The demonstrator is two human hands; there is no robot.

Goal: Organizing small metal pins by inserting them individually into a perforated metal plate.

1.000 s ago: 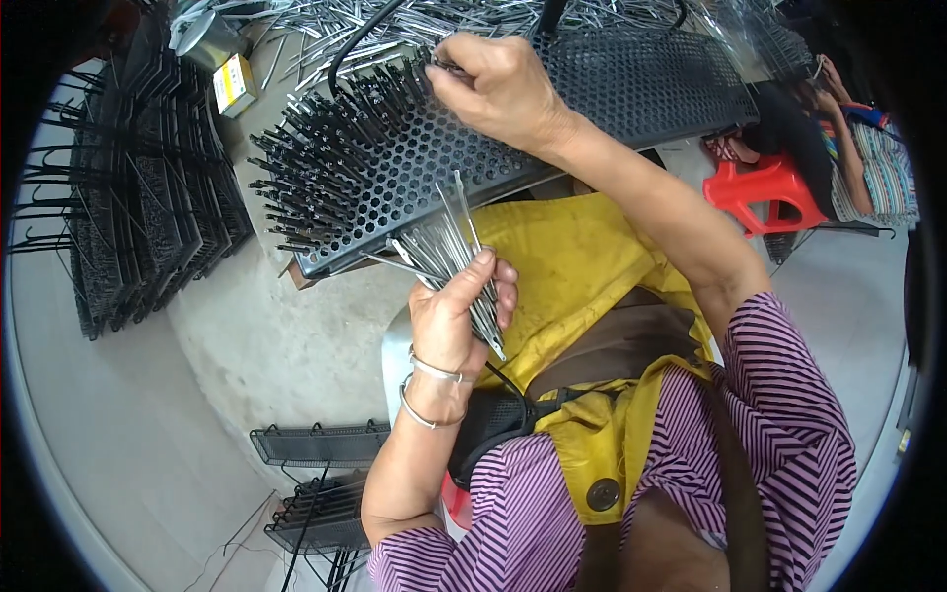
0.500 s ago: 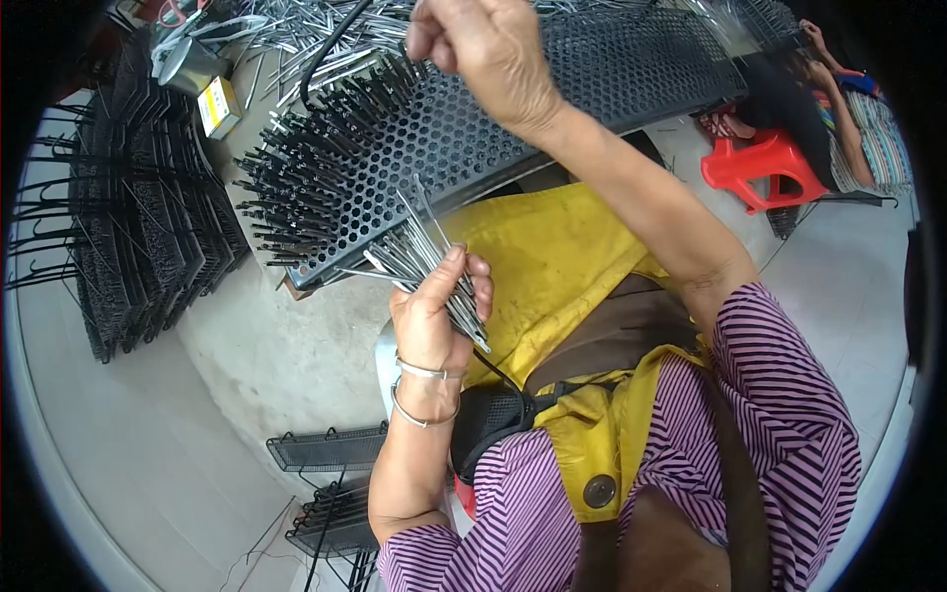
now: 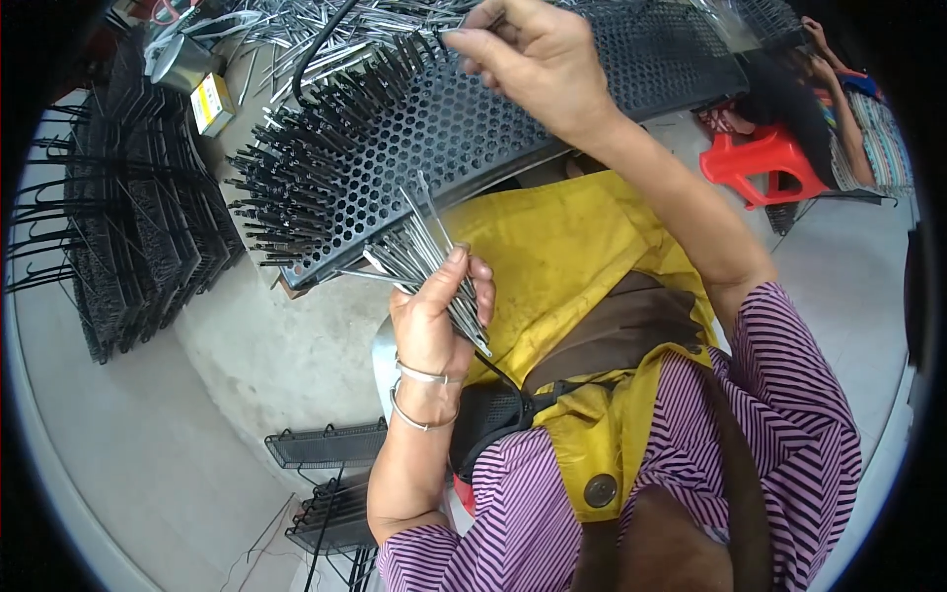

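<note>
My left hand (image 3: pixel 434 301) is wrapped round a bundle of thin silvery metal rods (image 3: pixel 414 252), held near the front edge of a black perforated tray (image 3: pixel 434 163). Each hole row at the tray's left end carries small dark upright pieces (image 3: pixel 306 163), packed close together. Over the tray's far side hovers my right hand (image 3: pixel 552 74), its thumb and fingers drawn together in a pinch. Whatever lies between those fingertips is too small to make out. One rod (image 3: pixel 426 202) sticks up above the rest of the bundle.
Many loose silvery rods (image 3: pixel 296 35) lie beyond the tray. A metal can (image 3: pixel 181 64) and a yellow-and-white box (image 3: pixel 212 106) stand at the left. Stacked black racks with hooks (image 3: pixel 138 217) are further left. On the right are a red stool (image 3: pixel 760 170) and another person's arm (image 3: pixel 848 118).
My right hand has moved right and slightly nearer over the tray, its fingers now pinched beside the outer dark pieces. My left hand keeps its hold on the rods.
</note>
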